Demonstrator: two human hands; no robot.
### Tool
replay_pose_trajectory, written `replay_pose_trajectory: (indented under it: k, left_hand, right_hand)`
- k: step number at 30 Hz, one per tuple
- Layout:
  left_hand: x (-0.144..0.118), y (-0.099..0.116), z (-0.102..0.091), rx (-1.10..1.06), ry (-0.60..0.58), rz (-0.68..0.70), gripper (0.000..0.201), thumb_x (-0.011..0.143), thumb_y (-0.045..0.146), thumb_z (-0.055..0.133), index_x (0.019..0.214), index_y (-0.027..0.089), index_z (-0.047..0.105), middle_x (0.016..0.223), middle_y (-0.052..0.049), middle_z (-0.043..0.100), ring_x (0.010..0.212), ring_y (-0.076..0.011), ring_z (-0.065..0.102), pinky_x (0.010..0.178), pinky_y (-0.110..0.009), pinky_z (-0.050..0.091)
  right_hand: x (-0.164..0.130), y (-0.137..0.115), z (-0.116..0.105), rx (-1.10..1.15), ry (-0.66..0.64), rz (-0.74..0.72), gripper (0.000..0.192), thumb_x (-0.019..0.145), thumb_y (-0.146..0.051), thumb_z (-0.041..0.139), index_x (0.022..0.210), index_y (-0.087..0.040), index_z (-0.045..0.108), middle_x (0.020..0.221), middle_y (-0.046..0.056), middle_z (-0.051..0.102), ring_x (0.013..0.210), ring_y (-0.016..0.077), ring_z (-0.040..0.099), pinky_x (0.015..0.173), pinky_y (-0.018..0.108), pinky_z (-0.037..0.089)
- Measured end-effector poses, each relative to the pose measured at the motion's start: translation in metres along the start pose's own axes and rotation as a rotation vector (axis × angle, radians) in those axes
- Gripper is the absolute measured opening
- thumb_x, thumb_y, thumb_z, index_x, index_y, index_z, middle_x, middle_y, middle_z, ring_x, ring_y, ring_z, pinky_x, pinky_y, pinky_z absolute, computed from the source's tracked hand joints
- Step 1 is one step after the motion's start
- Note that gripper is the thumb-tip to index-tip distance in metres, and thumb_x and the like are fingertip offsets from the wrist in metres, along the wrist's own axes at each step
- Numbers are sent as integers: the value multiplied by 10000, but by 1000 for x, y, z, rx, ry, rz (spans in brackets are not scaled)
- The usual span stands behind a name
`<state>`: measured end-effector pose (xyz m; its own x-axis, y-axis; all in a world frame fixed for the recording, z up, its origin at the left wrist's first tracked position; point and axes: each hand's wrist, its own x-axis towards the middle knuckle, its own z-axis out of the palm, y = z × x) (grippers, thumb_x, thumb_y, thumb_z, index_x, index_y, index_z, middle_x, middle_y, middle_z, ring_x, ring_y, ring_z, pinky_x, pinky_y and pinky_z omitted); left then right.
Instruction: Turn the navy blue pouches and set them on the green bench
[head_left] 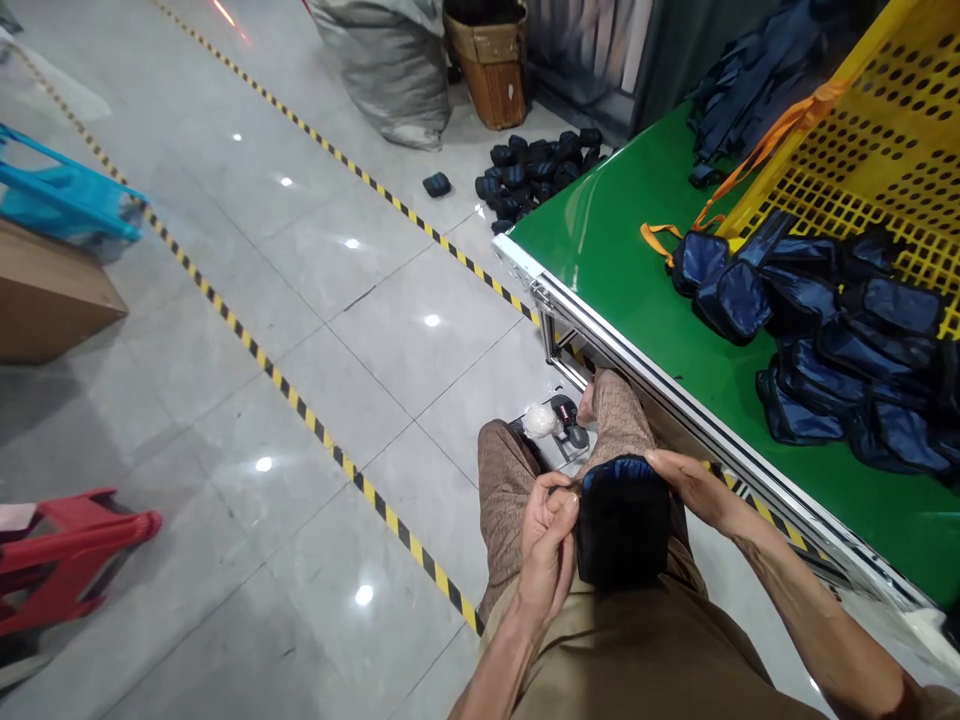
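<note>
A small black pouch (624, 525) with a blue lining at its top edge is held over my lap. My left hand (546, 530) is closed, with thumb and fingers pinching the pouch's left upper edge. At the opposite upper corner, my right hand (694, 485) grips the pouch, its fingers partly hidden behind it. Several similar blue and black pouches (806, 300) are piled on the green table (600, 235) to my right.
A yellow perforated basket (847, 140) with an orange strap stands on the table. More pouches (536, 170) lie on the floor beyond its corner, near a grey sack (390, 70) and a brown bin (491, 75). A red stool (67, 560) and a cardboard box (52, 290) are at left.
</note>
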<state>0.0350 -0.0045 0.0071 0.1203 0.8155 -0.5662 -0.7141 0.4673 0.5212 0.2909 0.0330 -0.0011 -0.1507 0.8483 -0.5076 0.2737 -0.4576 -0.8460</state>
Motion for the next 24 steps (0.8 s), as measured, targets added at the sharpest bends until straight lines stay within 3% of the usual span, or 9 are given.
replay_pose_trajectory:
  k: [4,7,10,13,16,20,24]
  left_hand:
    - [15,7,-6,-51,50,-101,450,821,400,1040,1109,193,763,844,29,679,769,-103,625,763,-203,526]
    - [29,13,-11,51,9,-272,490,781,401,1065,1126,158,816,999,-43,788,829,-131,695,775,-214,557]
    - [40,17,-12,225,-131,-399,474,690,352,1115,995,132,826,830,-23,767,652,-96,617,622,-189,475]
    - [47,19,-8,290,-206,-421,452,705,408,1110,855,129,787,680,12,687,572,-74,545,568,-178,420]
    - [52,18,-2,298,-195,-437,482,728,487,1089,844,125,793,722,-21,736,622,-101,611,612,-191,473]
    - [57,14,2,293,-149,-464,511,675,498,1106,886,135,814,779,-40,779,693,-143,691,671,-211,534]
    - [65,10,-1,356,-208,-351,497,648,418,1110,837,152,734,696,17,683,564,-77,524,577,-189,431]
  right_hand:
    - [-3,-5,0,234,-136,106,580,940,-774,829,881,-234,625,775,-6,524,715,181,429,643,317,350]
    - [-3,-12,3,412,-256,146,557,880,-677,937,966,-220,629,810,-23,556,721,152,447,636,272,337]
    - [6,-15,7,482,-314,126,565,798,-596,997,934,-215,602,816,-34,567,728,139,468,638,253,329]
    - [18,-15,6,406,-323,27,477,774,-483,980,915,-209,615,829,-36,563,763,144,479,670,255,334]
    - [28,-15,-1,270,-320,-77,351,779,-380,910,913,-202,637,839,-39,545,783,148,459,700,264,343]
    - [32,-14,-11,156,-304,-91,283,784,-333,843,879,-215,604,773,-59,490,743,145,404,666,266,305]
    - [33,-9,-5,114,-245,-65,243,788,-334,805,854,-222,600,738,-57,483,717,150,392,649,269,293]
